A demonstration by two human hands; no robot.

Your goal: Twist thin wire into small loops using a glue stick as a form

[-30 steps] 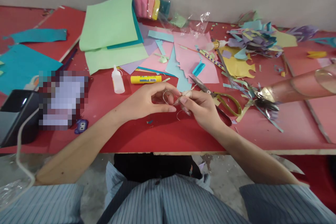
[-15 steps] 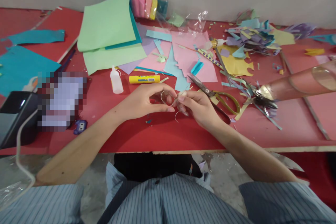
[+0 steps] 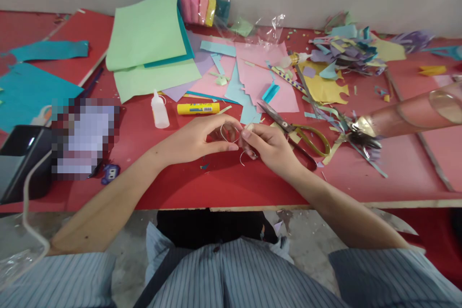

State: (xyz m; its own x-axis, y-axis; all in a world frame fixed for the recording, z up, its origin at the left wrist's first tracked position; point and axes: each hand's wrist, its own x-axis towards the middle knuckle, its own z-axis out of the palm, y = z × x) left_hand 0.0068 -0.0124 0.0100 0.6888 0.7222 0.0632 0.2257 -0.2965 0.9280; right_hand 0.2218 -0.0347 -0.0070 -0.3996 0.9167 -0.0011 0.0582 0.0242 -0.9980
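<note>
A thin, pale wire-like strand (image 3: 222, 135) curls into a loop between my hands, and a second curl hangs below my right fingers. My right hand (image 3: 269, 142) is closed, pinching the strand between thumb and forefinger. My left hand (image 3: 195, 138) curves around the loop from the left, its forefinger and thumb on either side of it and the fingertips close to my right hand. The exact contact at the left fingertips is hard to make out. Just right of my right hand lie scissors (image 3: 287, 126) with olive-coloured handles. A yellow glue stick (image 3: 198, 108) lies beyond my left hand.
A white glue bottle (image 3: 160, 111) stands left of the glue stick. Green paper sheets (image 3: 147, 29) and pink paper (image 3: 265, 70) lie behind. Paper scraps (image 3: 346, 50) are heaped at the back right. A clear tube (image 3: 411, 114) reaches in from the right. At left is a blurred-out phone (image 3: 86, 139).
Both hands stay in nearly the same place. My fingers and the looped strand have shifted very slightly left, and the loop shows a little more clearly.
</note>
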